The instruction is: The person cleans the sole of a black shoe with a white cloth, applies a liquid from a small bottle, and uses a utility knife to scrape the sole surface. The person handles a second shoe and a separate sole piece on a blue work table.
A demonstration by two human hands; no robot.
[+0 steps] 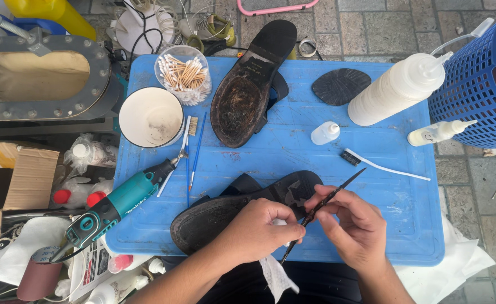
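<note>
A black sandal [225, 211] lies sole-up at the near edge of the blue plastic tray-table [405, 186]. My left hand [256, 228] rests over it, pinching a white cloth [275, 276] around the lower part of a thin dark brush [338, 188]. My right hand [355, 222] grips the same brush near its middle, with the tip pointing up and right. A second black sandal [250, 84] lies sole-up across the far side of the table.
On the table: white bowl [150, 116], tub of cotton swabs [183, 73], teal rotary tool [118, 202], small brushes [191, 149], black heel piece [340, 86], large white squeeze bottle [397, 90], two small bottles [325, 133], white toothbrush [385, 166]. Blue basket [478, 84] at right.
</note>
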